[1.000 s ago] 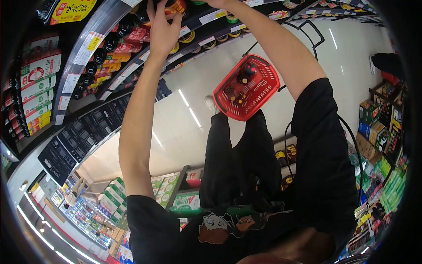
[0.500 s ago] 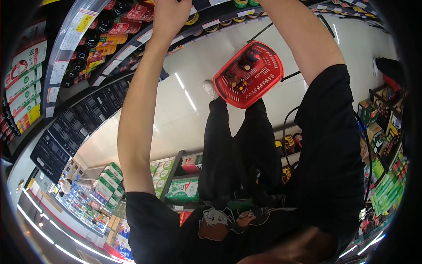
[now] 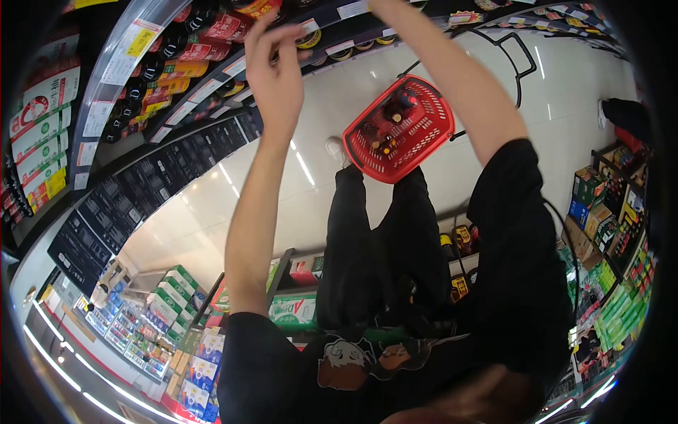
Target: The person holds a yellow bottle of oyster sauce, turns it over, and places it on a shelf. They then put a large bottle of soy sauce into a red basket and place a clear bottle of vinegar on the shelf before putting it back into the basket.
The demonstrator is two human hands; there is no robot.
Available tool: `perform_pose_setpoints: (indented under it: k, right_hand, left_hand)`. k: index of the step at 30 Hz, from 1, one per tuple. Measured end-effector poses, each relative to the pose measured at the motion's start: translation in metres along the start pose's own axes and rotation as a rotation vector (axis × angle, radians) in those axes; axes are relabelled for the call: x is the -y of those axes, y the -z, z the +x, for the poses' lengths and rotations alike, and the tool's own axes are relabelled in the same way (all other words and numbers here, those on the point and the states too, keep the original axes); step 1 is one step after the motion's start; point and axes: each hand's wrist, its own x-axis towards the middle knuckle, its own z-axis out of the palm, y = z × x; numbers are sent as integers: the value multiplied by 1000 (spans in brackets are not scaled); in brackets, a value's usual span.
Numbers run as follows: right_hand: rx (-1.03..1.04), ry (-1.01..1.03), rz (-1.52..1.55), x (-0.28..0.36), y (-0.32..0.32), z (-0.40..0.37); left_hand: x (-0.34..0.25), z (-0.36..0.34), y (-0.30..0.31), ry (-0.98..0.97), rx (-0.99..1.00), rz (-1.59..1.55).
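Observation:
My left hand (image 3: 274,67) is raised in front of the shelf edge (image 3: 353,39), fingers bent and apart, and nothing shows in it. Nearest to it are jars with red labels (image 3: 229,25) lying along the shelf. My right hand (image 3: 385,6) reaches to the same shelf at the top edge of the view; its fingers are blurred and mostly cut off. Below, a red plastic basket (image 3: 413,152) stands by my legs, holding several dark bottles (image 3: 397,116) with caps.
Price tags (image 3: 131,46) line the curved shelf on the left. Dark printed panels (image 3: 152,177) run beneath it. A white shoe (image 3: 337,150) is beside the basket on the pale floor (image 3: 289,205). Stacked cartons (image 3: 169,300) and stocked shelves surround me. Another person's leg (image 3: 625,113) is at far right.
My left hand has come down and back from the top edge, now showing its fingers. My right forearm has swung left along the shelf. The black basket handle shows more fully.

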Motion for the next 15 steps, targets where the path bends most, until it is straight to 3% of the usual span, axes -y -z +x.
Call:
perform_pose_setpoints:
  k: [2,3,5,7,10,12,15]
  right_hand:
    - [-223,11,362,4,-7,-64]
    - [-1,-189,244,35,34,-100]
    - [-121,-387,615,38,41,-172]
    - [-48,-555,537,48,66,-235]
    - [25,-741,582,42,86,-316]
    - [21,-821,710,52,101,-355]
    - [137,-836,754,54,125,-404]
  left_hand:
    - [2,-30,-4,89,-74,-54]
    - [8,-49,-6,168,-81,-103]
    - [27,-96,-13,356,-62,-103]
    - [45,-149,-24,520,1,-98]
    - [80,-238,-40,741,283,69]
    - [83,-292,-55,1083,429,-117]
    - [69,-354,-81,1102,649,-179]
